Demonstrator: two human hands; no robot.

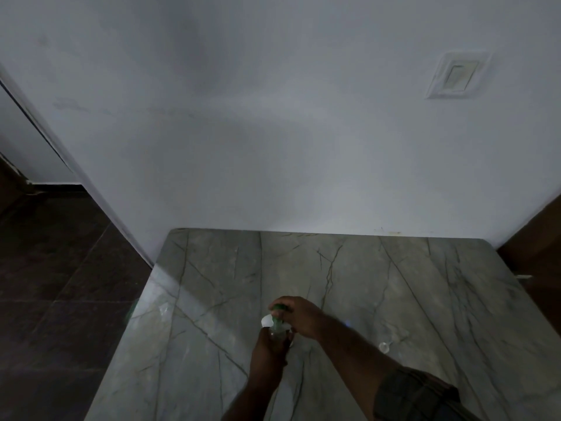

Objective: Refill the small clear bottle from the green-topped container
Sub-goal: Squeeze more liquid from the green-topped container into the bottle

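At the near middle of a veined marble desk [425, 284] set against a pale wall [273, 132], I am watching a person work on the green-topped container [275, 331] with both hands. The left hand [268, 349] is wrapped round the container's body from below, fingers curled tight about it. The right hand [300, 317], reaching in from a dark sleeve [416, 393], is closed narrowly over the green top [277, 309], with its fingers bent down around it. A white part shows just under the top on the left, but I cannot make out what it is. To the right, well apart from the hands, a small clear object [384, 347] sits on the desk. It may be the small clear bottle or only its cap, as it is too small for me to tell. I judge the step in hand to be getting the top open, so the refill has not begun. To do it well, I would keep the left grip low and firm so the body cannot turn. The container should be held upright, and only the top should be worked with the right fingers. Squeezing the body could push liquid out once the seal gives.
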